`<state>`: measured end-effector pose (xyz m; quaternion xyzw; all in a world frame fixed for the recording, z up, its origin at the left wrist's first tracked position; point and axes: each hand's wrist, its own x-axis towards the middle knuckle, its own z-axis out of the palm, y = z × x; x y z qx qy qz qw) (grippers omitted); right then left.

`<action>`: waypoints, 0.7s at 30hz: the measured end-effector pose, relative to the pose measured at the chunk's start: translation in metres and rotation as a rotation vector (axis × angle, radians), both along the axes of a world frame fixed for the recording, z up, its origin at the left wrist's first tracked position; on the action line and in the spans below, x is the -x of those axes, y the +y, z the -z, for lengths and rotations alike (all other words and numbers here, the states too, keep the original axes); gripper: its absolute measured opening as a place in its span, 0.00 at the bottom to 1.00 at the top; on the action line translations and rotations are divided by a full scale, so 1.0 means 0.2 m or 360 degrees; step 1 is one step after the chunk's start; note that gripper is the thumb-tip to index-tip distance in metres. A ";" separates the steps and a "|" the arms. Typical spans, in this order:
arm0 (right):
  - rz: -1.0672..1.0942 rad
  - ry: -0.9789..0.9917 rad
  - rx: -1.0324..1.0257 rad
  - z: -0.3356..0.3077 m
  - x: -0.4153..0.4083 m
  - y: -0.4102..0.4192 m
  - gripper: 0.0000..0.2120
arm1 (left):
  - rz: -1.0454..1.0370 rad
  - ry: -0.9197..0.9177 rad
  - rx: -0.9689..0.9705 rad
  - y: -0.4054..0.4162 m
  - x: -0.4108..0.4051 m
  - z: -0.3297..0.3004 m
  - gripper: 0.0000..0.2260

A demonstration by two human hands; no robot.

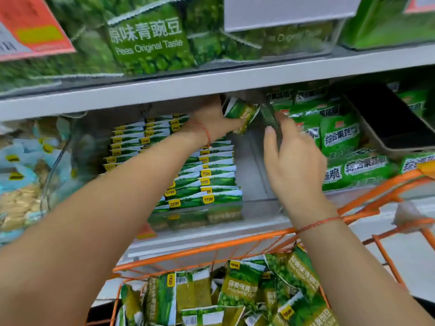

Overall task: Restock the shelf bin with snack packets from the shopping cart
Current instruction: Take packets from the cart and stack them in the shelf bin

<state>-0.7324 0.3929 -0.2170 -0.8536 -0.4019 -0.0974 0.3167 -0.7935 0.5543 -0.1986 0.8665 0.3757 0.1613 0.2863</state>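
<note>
Left hand [213, 118] gripping a packet [242, 114] at the far end of the bin [259, 205], right hand [294, 161] open on the divider [270, 116], more packets waiting in the near cart [200, 249]; best slid upright behind the stacked rows [188, 170], divider held steady.

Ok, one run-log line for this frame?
phase: placing | left hand: holds snack packet over bin | right hand: on divider | cart: packets remain

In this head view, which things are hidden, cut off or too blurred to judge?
- Left hand: fingers hidden behind the snack packet and shelf edge.
- Back of the shelf bin: hidden by that edge.
- Shopping cart: cut off by the bottom edge.
- Left-side bags: blurred, print unreadable.
</note>
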 end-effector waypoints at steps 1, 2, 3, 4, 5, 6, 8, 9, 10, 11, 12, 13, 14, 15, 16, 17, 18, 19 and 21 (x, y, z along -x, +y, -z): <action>-0.0001 -0.0002 -0.0011 0.00 0.00 0.00 0.20 | 0.0057 0.0029 -0.0094 0.02 0.00 0.02 0.20; -0.0001 -0.0003 -0.0023 0.00 0.01 0.00 0.20 | 0.0104 0.0084 -0.0189 0.04 -0.01 0.03 0.21; 0.0000 -0.0002 -0.0038 0.01 0.01 0.00 0.20 | 0.0144 0.0140 -0.0262 0.07 -0.01 0.04 0.22; -0.0002 -0.0006 -0.0061 0.01 0.01 0.00 0.20 | 0.0184 0.0208 -0.0296 0.08 -0.02 0.05 0.22; 0.0001 -0.0017 -0.0082 0.02 0.00 0.00 0.19 | 0.0229 0.0276 -0.0313 0.10 -0.03 0.05 0.22; 0.0008 -0.0033 -0.0097 0.02 0.00 0.01 0.19 | 0.0289 0.0348 -0.0336 0.11 -0.04 0.05 0.22; 0.0015 -0.0047 -0.0107 0.03 0.00 0.01 0.19 | 0.0400 0.0511 -0.0385 0.12 -0.07 0.03 0.23; 0.0013 -0.0047 -0.0117 0.03 0.00 0.01 0.18 | 0.0444 0.0582 -0.0399 0.12 -0.08 0.02 0.24; 0.0010 -0.0048 -0.0132 0.03 0.00 0.01 0.18 | 0.0472 0.0654 -0.0386 0.12 -0.10 0.01 0.24; 0.0010 -0.0047 -0.0142 0.03 0.00 0.01 0.18 | 0.0491 0.0713 -0.0372 0.12 -0.11 0.01 0.24; 0.0012 -0.0045 -0.0147 0.03 0.00 0.01 0.18 | 0.0494 0.0754 -0.0354 0.12 -0.13 0.01 0.23; 0.0017 -0.0044 -0.0148 0.03 0.00 0.01 0.17 | 0.0487 0.0775 -0.0338 0.11 -0.14 0.01 0.23; 0.0025 -0.0045 -0.0152 0.03 0.00 0.02 0.17 | 0.0481 0.0800 -0.0324 0.11 -0.16 0.02 0.24; 0.0033 -0.0047 -0.0158 0.03 0.00 0.02 0.17 | 0.0481 0.0826 -0.0310 0.10 -0.17 0.03 0.24; 0.0038 -0.0044 -0.0166 0.03 0.00 0.02 0.17 | 0.0479 0.0855 -0.0296 0.10 -0.18 0.04 0.24; 0.0039 -0.0034 -0.0176 0.03 0.00 0.02 0.17 | 0.0472 0.0859 -0.0287 0.10 -0.18 0.06 0.25; 0.0037 -0.0025 -0.0190 0.03 0.01 0.02 0.17 | 0.0458 0.0857 -0.0285 0.10 -0.18 0.07 0.26; 0.0036 -0.0015 -0.0205 0.03 0.01 0.02 0.17 | 0.0442 0.0857 -0.0284 0.10 -0.18 0.08 0.28; 0.0039 0.0004 -0.0213 0.02 0.01 0.02 0.17 | 0.0409 0.0881 -0.0324 0.10 -0.19 0.09 0.31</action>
